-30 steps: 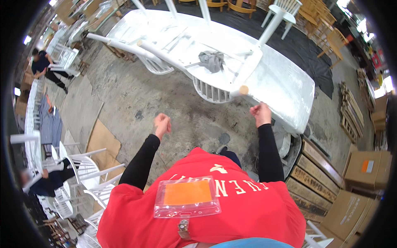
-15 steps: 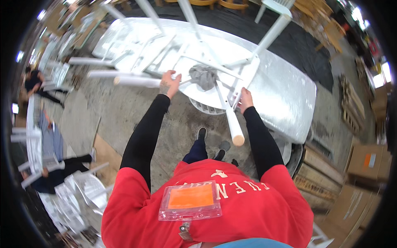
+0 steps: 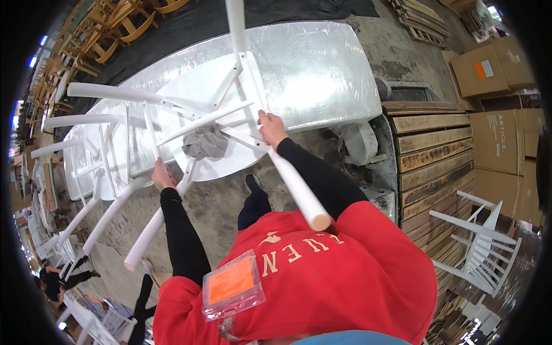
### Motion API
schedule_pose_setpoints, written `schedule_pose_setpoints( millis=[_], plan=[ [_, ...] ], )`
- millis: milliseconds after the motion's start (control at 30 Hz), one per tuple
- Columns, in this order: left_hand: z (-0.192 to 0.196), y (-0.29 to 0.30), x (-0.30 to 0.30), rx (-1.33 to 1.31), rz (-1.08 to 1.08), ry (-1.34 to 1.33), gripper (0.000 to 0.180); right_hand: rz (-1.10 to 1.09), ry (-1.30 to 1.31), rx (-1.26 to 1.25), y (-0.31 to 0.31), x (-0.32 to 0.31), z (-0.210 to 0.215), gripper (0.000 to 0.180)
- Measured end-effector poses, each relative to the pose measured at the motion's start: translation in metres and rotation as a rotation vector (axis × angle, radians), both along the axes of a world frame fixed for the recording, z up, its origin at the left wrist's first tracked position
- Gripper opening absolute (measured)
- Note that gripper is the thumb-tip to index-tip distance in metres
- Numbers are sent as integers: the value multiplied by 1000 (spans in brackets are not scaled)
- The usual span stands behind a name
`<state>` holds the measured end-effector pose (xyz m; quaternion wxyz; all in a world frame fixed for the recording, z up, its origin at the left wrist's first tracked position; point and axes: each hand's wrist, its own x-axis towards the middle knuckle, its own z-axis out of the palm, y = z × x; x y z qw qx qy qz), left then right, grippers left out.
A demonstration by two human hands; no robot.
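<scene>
An upside-down white chair (image 3: 218, 109) lies on the plastic-wrapped table (image 3: 322, 63), its legs pointing toward me. My left hand (image 3: 161, 174) grips the base of the left leg, which runs down past my arm. My right hand (image 3: 270, 127) grips the chair frame where the right leg (image 3: 299, 192) starts. A grey rag (image 3: 205, 144) rests on the chair's crossbars between my hands.
Another upturned white chair (image 3: 103, 155) lies on the table to the left. A stack of wooden pallets (image 3: 431, 155) and cardboard boxes (image 3: 489, 69) stand right. A white chair (image 3: 477, 247) stands at lower right. Wooden chairs (image 3: 115, 34) crowd the far side. A person (image 3: 57, 279) crouches lower left.
My hands rose from empty air to the chair and took hold of it. The view has swung, and the chair with its legs now reaches toward my chest.
</scene>
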<state>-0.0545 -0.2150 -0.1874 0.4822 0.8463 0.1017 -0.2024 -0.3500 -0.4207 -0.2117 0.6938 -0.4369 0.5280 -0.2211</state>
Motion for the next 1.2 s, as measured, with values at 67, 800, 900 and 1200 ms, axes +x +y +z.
schedule_pose_setpoints(
  millis=[67, 800, 900, 1200],
  plan=[
    [3, -7, -38, -29, 54, 34, 51, -1, -37, 41, -13, -40, 4, 49],
    [7, -248, -374, 578, -439, -362, 72, -18, -311, 104, -205, -387, -14, 39],
    [-3, -238, -380, 514, -489, -597, 75, -11, -288, 133, -208, -384, -17, 40],
    [26, -108, -429, -254, -1277, -818, 64, -65, -276, 237, -179, -388, -14, 56]
  ],
)
